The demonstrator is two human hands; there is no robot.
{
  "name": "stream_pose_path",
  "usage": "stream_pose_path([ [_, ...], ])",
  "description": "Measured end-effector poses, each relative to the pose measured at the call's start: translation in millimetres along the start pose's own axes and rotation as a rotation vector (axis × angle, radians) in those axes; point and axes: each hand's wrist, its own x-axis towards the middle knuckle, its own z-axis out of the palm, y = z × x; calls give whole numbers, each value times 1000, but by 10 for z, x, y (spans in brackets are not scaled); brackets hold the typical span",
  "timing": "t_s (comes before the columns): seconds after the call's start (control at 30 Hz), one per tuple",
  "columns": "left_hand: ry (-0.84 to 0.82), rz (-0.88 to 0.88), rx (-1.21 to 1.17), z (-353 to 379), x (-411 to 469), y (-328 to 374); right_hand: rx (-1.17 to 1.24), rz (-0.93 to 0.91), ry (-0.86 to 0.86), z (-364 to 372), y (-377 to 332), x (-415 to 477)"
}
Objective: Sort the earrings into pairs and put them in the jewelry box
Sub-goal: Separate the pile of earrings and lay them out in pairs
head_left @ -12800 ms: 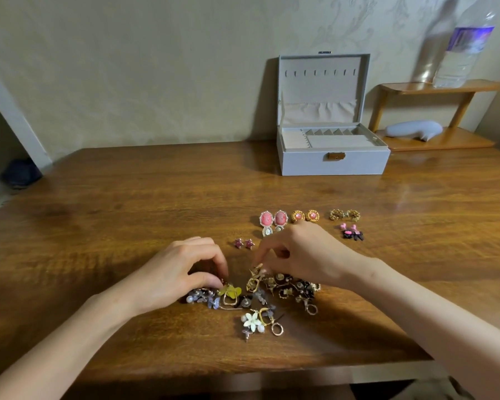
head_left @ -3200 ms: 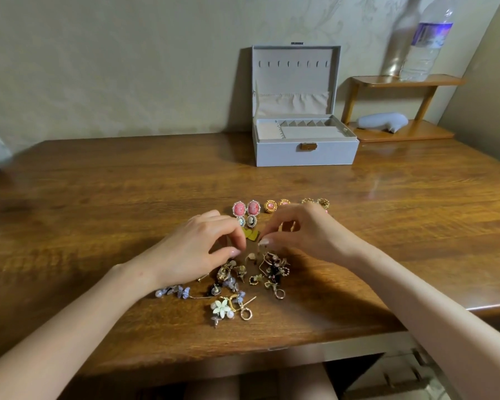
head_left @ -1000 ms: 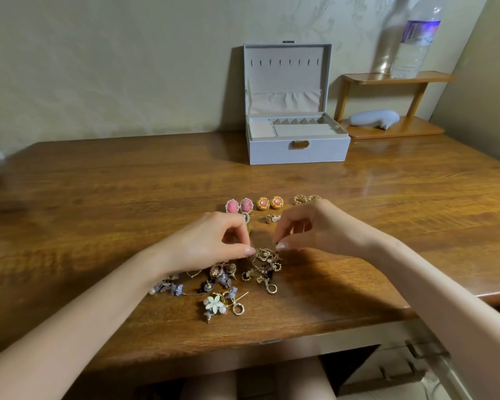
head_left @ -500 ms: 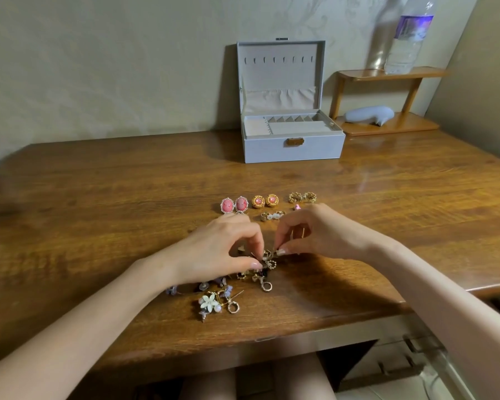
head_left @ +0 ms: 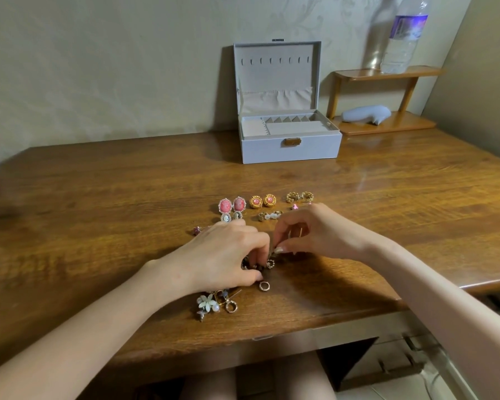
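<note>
Left hand (head_left: 223,255) covers earring pile (head_left: 260,265); bottle (head_left: 403,36) behind.

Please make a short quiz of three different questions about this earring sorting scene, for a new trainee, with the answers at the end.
1. True or false: the jewelry box has its lid open.
2. Which pair lies furthest left in the back row? A) gold filigree earrings B) pink oval earrings C) round gold earrings with pink centres
3. Fill in: the white flower earring lies at the ____ edge of the table, below the left hand.

Key: 1 true; 2 B; 3 near. The right hand also works at the unsorted pile.
</note>
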Motion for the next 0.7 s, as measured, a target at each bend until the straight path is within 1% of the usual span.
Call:
stream_pose_path([
  [0.1,61,-25,-87,-32,-19,-15,53,13,56,-19,-3,2],
  [0.27,111,-145,-520,-241,-36,-94,223,-13,160,-94,-56,53],
  [0.37,125,-170,-690,-306,-50,-199,288,-33,202,-114,-106,116],
  [0.53,225,-259,-865,-263,-72,-350,334,-34,218,-95,-186,254],
  [0.7,251,-283,-859,-298,-142,-431,380,-55,202,-68,-280,374],
])
